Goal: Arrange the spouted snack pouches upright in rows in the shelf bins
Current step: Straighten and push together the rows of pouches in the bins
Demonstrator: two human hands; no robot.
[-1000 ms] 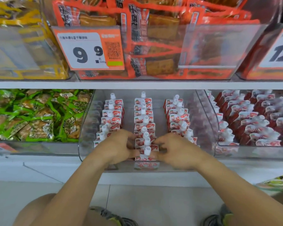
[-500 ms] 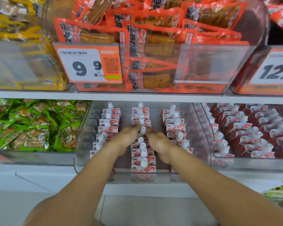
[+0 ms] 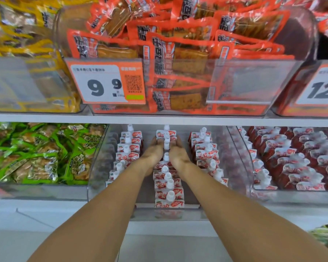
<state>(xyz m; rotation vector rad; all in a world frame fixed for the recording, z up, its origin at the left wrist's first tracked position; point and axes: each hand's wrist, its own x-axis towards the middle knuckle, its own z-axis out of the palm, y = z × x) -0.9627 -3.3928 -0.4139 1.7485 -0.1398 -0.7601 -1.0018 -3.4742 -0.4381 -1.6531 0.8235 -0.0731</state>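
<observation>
Both hands have moved from the front of the clear plastic shelf bin (image 3: 95,167) to deep in its middle row within the last second. Left hand (image 3: 153,150) and right hand (image 3: 177,151) now flank the row near the back, centre of frame, fingers extended forward along either side of the pouches. Looks like flat-hand pressing, not a pinch: both hands read as open, squaring the row between the palms. Fingertips are partly hidden by the pouches, so exact contact is hard to confirm.

Task items: small white-and-red spouted snack pouches with white caps, middle row (image 3: 169,188) running front to back in the centre bin on the lower shelf. Left row (image 3: 128,148) and right row (image 3: 206,148) sit either side, apart from the hands. Front pouches of the middle row stand upright and evenly spaced, nothing touching them now.

My read: front section is done, work has shifted to aligning the rear pouches. Left row's near end leans a bit, likely needs a pass next.

Neighbours: bin of dark red spouted pouches (image 3: 292,157) at right, already in rows. Green snack packets (image 3: 36,154) at left. Upper shelf holds orange-red packets (image 3: 178,53) behind a white-and-orange price tag (image 3: 106,83).
</observation>
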